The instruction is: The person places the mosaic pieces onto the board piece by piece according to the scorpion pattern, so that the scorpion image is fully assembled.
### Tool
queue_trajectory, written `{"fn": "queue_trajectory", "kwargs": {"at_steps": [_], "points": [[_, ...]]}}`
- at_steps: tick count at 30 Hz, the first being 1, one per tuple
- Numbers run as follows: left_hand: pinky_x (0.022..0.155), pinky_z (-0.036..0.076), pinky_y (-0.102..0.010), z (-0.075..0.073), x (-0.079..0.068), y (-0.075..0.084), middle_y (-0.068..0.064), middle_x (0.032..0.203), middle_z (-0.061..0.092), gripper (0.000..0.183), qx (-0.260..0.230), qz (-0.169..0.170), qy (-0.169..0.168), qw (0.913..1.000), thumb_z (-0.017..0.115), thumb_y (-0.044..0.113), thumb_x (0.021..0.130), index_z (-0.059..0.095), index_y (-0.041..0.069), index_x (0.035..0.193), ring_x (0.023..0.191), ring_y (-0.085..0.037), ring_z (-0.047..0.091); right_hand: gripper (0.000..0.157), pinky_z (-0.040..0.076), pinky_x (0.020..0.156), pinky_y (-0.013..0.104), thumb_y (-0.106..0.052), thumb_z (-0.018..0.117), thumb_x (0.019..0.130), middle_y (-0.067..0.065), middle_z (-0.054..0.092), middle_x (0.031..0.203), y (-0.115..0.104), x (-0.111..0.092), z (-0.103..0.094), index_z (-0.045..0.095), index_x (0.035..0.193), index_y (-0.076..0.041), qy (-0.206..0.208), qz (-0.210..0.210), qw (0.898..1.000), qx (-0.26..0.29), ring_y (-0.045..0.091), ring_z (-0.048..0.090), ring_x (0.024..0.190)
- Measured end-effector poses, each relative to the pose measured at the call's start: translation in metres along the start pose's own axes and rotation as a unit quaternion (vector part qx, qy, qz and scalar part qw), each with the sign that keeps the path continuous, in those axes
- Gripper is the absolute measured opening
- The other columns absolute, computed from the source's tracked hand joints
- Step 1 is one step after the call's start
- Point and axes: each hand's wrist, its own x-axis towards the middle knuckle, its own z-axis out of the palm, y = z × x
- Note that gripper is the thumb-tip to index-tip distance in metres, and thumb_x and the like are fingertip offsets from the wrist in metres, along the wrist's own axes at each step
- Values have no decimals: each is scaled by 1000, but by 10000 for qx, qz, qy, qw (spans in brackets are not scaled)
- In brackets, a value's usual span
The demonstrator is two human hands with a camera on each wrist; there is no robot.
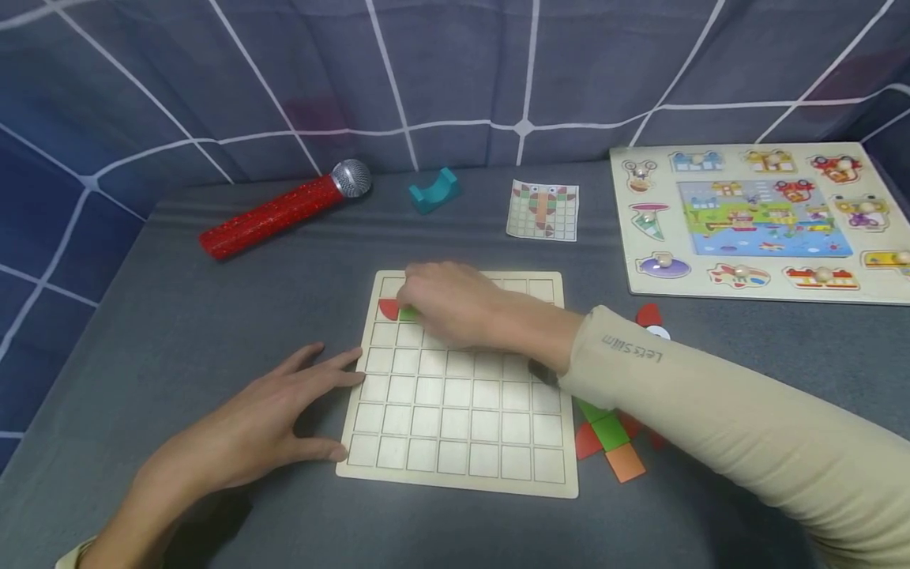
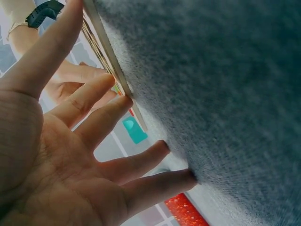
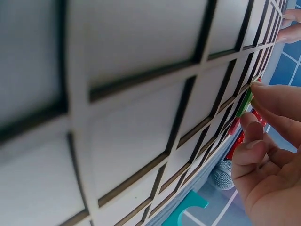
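Note:
The wooden grid board (image 1: 455, 458) lies flat on the grey table. Over its upper left cells, my right hand (image 1: 455, 304) pinches a green square tile (image 3: 245, 102) between thumb and finger. Just left of that tile, a red quarter-round tile (image 1: 388, 308) sits in a cell. With fingers spread and straight, my left hand (image 1: 263, 419) touches the board's left edge with thumb and fingertips. In the left wrist view two straight fingers (image 2: 96, 125) meet the board's side. Most of the green tile is hidden by the right hand in the head view.
Red, green and orange tiles (image 1: 626, 463) lie right of the board, partly under the right sleeve (image 1: 675, 387). Behind the board are a pattern card (image 1: 543, 210), a teal arch block (image 1: 435, 191) and a red microphone (image 1: 277, 215). A peg puzzle (image 1: 768, 221) occupies the back right.

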Motion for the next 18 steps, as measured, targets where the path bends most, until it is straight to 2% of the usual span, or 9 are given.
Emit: {"fn": "queue_trajectory", "kwargs": {"at_steps": [5,12,18], "points": [[97,30,-72,0,1,0,6,158,31,80,-6,-26,-72,10000,81,56,70,55,27,140,141,-50,21,23,45,71,29,2,58,91,0,59,87,1,-2,-1,75,98,-12,-29,-12,10000,51,16,52,80],[96,30,-72,0,3,0,5,158,32,80,20,-75,-108,9999,83,55,69,56,27,139,141,-49,22,33,44,72,29,10,55,84,-1,58,89,5,-10,-3,75,100,-12,-41,-89,9999,80,16,51,82],[95,30,-72,-1,6,1,3,158,33,82,43,-219,-182,9996,86,52,66,56,28,139,140,-50,22,27,46,79,31,-1,62,90,0,61,98,11,-30,-13,74,112,-11,59,50,9994,334,15,55,90]]}}
